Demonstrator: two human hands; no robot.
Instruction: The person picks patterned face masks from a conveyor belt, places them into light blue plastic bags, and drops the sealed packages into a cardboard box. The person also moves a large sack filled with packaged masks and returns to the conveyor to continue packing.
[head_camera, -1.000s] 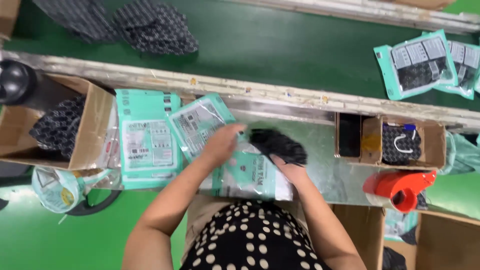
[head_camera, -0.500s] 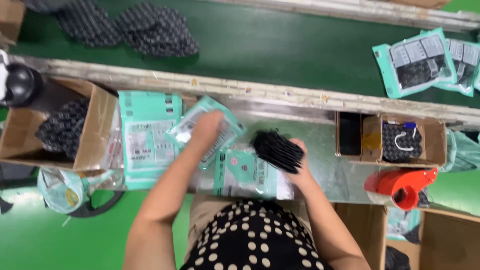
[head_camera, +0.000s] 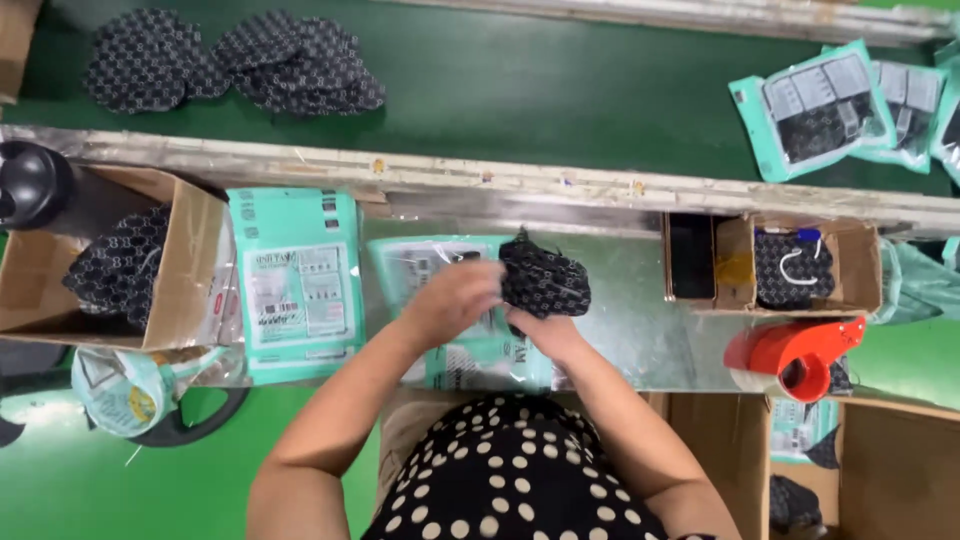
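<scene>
My right hand (head_camera: 545, 335) grips a bundle of black patterned face masks (head_camera: 545, 278) from below, over the metal work surface (head_camera: 640, 320). My left hand (head_camera: 455, 298) holds the open mouth of a teal plastic pouch (head_camera: 420, 262) right at the left edge of the mask bundle. More teal pouches (head_camera: 485, 360) lie under both hands. A stack of flat teal pouches (head_camera: 297, 285) lies just left of my left arm.
A cardboard box (head_camera: 190, 270) with black masks stands at the left, a small box (head_camera: 850, 265) of masks at the right. An orange tape dispenser (head_camera: 800, 355) sits lower right. On the green belt (head_camera: 520, 90) lie loose masks (head_camera: 235, 60) and filled pouches (head_camera: 815, 105).
My left hand has drawn a teal pouch from the left in to the masks. My right hand has lifted and turned the mask bundle against the pouch mouth.
</scene>
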